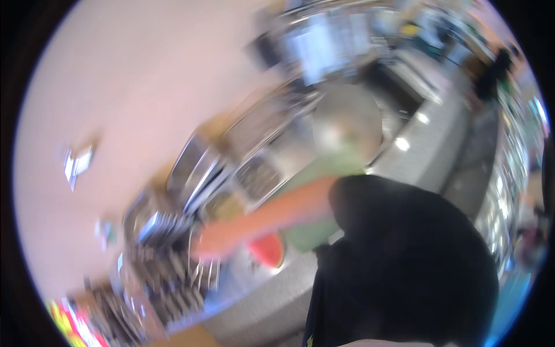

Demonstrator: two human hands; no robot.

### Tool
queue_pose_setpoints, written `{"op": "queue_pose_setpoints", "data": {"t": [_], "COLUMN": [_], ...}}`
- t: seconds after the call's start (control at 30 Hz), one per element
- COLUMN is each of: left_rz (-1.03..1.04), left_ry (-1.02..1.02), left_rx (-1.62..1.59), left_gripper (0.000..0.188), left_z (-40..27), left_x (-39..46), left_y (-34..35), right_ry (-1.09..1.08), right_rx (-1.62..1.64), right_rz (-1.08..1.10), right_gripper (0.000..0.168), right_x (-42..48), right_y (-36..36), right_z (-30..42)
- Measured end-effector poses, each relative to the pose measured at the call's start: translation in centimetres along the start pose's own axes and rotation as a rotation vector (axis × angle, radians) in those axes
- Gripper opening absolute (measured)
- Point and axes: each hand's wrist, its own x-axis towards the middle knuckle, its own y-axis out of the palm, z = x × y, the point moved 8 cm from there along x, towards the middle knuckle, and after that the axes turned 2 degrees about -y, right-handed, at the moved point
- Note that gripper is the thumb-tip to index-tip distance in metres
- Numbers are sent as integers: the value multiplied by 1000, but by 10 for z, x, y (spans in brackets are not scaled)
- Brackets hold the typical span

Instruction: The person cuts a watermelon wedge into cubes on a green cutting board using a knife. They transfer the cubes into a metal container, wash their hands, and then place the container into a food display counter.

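Note:
The view is strongly tilted and blurred. My right hand (212, 243) reaches out to the left at the end of a bare forearm, beside a rack of stacked dark dishes (167, 273). Its fingers are too smeared to tell whether they hold anything. Below the forearm, a cut piece of watermelon (268, 250) shows red flesh and a thin green rind on the steel counter. A green cutting board (308, 236) lies partly under my arm. At its far end is a round grey form (347, 117) that I cannot make out. My left hand is out of view.
Behind my arm are a metal food pan (259, 177) and a pan with yellowish contents (225, 207). Metal trays (195, 169) lean along the pale wall. Up to the right is a dark basin (392, 89) by the counter's edge. Blurred white-blue sheets (321, 47) hang above.

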Motion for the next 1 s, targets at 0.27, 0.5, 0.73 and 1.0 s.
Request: {"op": "queue_pose_setpoints", "data": {"t": [0.27,0.5,0.73,1.0], "left_rz": [187,322,363,-118], "left_ry": [353,652,529,1050], "left_rx": [408,634,631,252], "left_gripper": [50,50,65,43], "left_z": [-238,-467,-616,-741], "left_x": [21,-56,-95,-57], "left_y": [66,294,447,560], "right_ry": [712,957,1195,1507], "right_rx": [518,-14,135,-11], "right_rz": [-474,-94,-282,-670], "right_gripper": [23,87,37,45], "right_x": [-456,-704,-885,-1039], "right_y": [-198,-152,-207,-314], "right_z": [-52,-51,-7,-38]}}
